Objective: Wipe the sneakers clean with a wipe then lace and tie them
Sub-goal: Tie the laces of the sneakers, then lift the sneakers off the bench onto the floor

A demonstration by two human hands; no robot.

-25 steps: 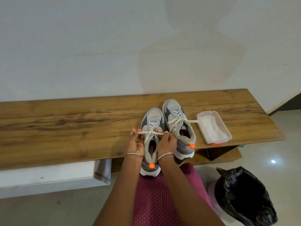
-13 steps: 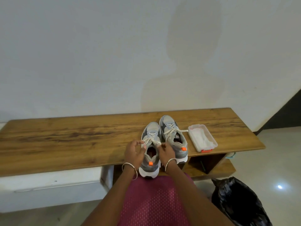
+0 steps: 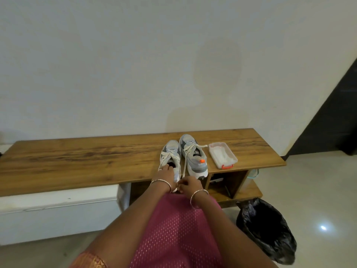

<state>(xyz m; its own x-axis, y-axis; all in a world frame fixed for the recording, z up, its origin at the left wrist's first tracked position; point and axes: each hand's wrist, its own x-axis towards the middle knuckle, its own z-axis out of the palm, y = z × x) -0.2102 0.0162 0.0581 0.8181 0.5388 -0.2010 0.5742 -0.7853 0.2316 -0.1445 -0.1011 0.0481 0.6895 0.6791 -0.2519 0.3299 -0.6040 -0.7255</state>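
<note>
**A:** You have both sneakers side by side on the bench (image 3: 77, 159), toes toward the wall. The left sneaker (image 3: 172, 146) sits at the front edge, and its heel pokes out past the wood toward your lap. The right sneaker (image 3: 195, 165) stands just beside it, a little farther back.

**B:** Your left grip (image 3: 166, 174) is on the back of the left sneaker. Its fingers curl over the rim of the opening and hold the shoe. A bow of lace lies across the tongue just beyond your knuckles.

**A:** Your right grip (image 3: 190, 185) is low at the bench edge, close beside your left wrist. Its fingers are bent in and pinch the end of a white lace (image 3: 184, 165). The lace runs up the gap between the two shoes to the right sneaker's lacing, and another loose end trails off to the right there.

**B:** Just right of that sneaker you have a clear box (image 3: 232, 153) with an orange clasp on its near end. White wipes (image 3: 220, 153) lie inside it.

**A:** A black bin bag (image 3: 270, 238) stands open on the floor to your right, below the end of the bench. You wear a thin bangle (image 3: 161, 182) on each wrist, and pink cloth covers your lap.
</note>
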